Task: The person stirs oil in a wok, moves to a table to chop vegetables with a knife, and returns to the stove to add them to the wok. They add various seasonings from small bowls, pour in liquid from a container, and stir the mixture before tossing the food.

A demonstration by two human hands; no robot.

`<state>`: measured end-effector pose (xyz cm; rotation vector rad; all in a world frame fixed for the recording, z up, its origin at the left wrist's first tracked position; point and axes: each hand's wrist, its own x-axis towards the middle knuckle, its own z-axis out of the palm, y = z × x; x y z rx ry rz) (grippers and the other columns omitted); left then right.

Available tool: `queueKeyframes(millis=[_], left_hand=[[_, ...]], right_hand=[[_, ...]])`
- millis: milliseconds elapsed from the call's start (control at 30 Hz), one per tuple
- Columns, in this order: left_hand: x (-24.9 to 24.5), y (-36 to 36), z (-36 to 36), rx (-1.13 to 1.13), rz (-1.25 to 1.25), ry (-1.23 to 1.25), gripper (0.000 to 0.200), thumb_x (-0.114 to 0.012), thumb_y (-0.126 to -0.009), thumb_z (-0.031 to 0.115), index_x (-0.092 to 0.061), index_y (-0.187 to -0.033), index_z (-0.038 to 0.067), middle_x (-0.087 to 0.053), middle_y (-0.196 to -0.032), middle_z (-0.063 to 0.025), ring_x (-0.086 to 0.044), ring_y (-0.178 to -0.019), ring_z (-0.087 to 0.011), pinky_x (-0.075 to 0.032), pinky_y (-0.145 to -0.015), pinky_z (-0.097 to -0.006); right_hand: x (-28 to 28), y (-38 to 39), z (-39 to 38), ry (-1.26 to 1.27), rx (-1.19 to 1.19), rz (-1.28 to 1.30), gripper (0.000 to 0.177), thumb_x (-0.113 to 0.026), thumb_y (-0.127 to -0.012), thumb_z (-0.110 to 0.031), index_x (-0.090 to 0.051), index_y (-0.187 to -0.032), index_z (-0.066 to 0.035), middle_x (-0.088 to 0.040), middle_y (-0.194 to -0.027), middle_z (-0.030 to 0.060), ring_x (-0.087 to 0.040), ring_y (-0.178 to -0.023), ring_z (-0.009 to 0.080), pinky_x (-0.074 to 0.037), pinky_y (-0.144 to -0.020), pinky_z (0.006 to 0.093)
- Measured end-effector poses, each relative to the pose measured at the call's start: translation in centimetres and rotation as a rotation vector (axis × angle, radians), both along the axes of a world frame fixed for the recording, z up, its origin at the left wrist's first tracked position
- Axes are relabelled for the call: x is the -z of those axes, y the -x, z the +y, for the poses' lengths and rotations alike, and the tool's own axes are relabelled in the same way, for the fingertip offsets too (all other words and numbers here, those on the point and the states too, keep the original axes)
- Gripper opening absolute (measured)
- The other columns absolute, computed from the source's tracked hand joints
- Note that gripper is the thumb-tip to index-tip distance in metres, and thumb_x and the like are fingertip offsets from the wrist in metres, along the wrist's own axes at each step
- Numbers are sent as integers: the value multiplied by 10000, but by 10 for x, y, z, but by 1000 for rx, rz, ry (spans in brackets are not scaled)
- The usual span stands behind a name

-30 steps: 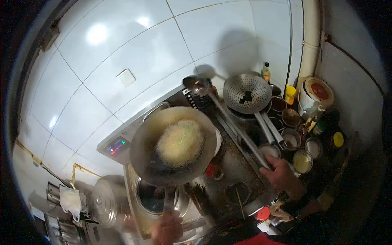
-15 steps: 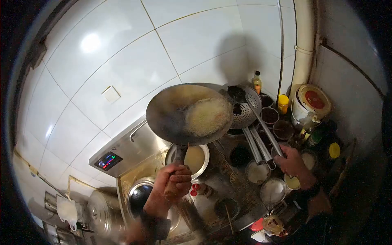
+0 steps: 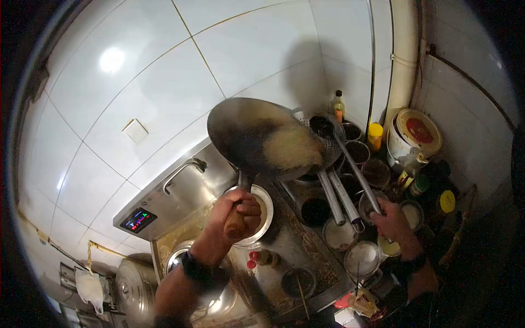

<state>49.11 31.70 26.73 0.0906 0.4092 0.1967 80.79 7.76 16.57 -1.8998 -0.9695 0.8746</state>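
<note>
My left hand (image 3: 232, 216) is closed round the wooden handle of a dark wok (image 3: 232, 128), holding it up off the stove. The wok tilts down to the right, and pale, foamy, yellowish contents (image 3: 292, 147) gather at its low right side. My right hand (image 3: 396, 221) grips the long handle of a metal ladle (image 3: 358, 172), whose dark bowl is beside the wok's right rim. Behind that rim, a perforated strainer (image 3: 332, 147) is partly hidden. Metal handles (image 3: 333, 199) stick out toward me from under the wok's right edge. Below the wok stands a metal pot (image 3: 264, 227), partly covered by my left hand.
Several seasoning bowls, including one of white powder (image 3: 362, 258), crowd the right side. Behind them stand a yellow-capped jar (image 3: 374, 136), a bottle (image 3: 338, 108) and a white bucket (image 3: 407, 142). A faucet (image 3: 183, 172) projects from the steel back panel (image 3: 205, 183). A red-capped bottle (image 3: 265, 258) lies in front.
The wok has moved right and tipped further, its right side dropping over the strainer. Its contents have slid toward the low rim. My right hand keeps hold of the ladle. The camera view has shifted slightly.
</note>
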Motion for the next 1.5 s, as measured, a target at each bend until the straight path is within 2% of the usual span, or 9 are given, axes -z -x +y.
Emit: queueKeyframes(millis=[67, 133, 367, 567, 700, 867, 933, 1133, 1500], left_hand=[[-7, -6, 1, -31, 71, -39, 232, -451, -915, 218, -470, -700, 131, -464, -587, 19, -479, -471, -163, -400, -322, -279], [-8, -11, 3, -64, 143, -72, 234, -455, -909, 221, -465, -691, 138, -459, -589, 27, -462, -463, -153, -384, -335, -282], [-17, -15, 2, -30, 405, -485, 211, -501, -878, 195, -450, -680, 143, -421, -559, 38, -400, -459, -131, -387, -393, -285], [-21, -6, -11, -65, 562, -843, 97, -557, -814, 57, -476, -764, 75, -478, -634, -44, -485, -498, -155, -412, -450, -320], [-16, 2, -18, -138, 575, -1043, 75, -574, -797, 74, -503, -779, 59, -498, -636, -57, -494, -488, -180, -400, -437, -305], [1, 20, -14, -128, 347, -855, 163, -563, -856, 167, -474, -740, 95, -426, -567, 8, -435, -432, -107, -348, -399, -306], [4, 39, -20, -153, 229, -706, 154, -552, -865, 172, -477, -751, 100, -403, -553, 27, -432, -425, -95, -342, -383, -294], [44, 165, -92, -245, -228, -216, 167, -521, -884, 131, -459, -1010, 41, -393, -651, 56, -419, -443, -44, -373, -376, -265], [125, 352, -302, -729, -126, 88, 207, -539, -844, 107, -413, -998, 50, -453, -636, 11, -474, -414, -71, -397, -361, -276]], right_hand=[[-4, 3, -2, -25, -14, -70, 488, -595, -885, -92, -497, -1359, -26, -606, -782, 40, -533, -543, 85, -461, -498, 289], [-18, 11, -7, 88, 49, -86, 459, -610, -897, -223, -524, -1284, 9, -666, -983, 180, -642, -884, 258, -503, -816, 394], [-15, 15, -16, 51, 34, -212, 516, -616, -889, -243, -501, -1308, 37, -645, -1118, 252, -653, -1011, 327, -499, -876, 401], [-14, 26, -14, 233, 42, -433, 558, -617, -878, -248, -473, -1344, 21, -632, -1047, 289, -648, -911, 400, -506, -801, 487], [24, 21, -7, -29, 55, -627, 542, -624, -872, -224, -480, -1339, 11, -657, -929, 250, -651, -775, 418, -515, -699, 491], [23, 29, 1, -324, 105, -450, 506, -657, -857, -205, -519, -1298, 0, -671, -802, 137, -636, -593, 314, -510, -553, 415], [-5, 37, -6, -224, 160, 417, 413, -591, -892, -69, -522, -1294, -5, -600, -747, 47, -561, -562, 125, -458, -481, 284], [5, 20, -39, -335, 205, 403, 392, -634, -883, -108, -541, -1249, -2, -569, -732, 4, -499, -523, 67, -390, -419, 216], [-6, 36, -45, -150, 302, 62, 425, -634, -907, -272, -526, -1255, -53, -546, -749, -20, -472, -530, 60, -374, -435, 215]])
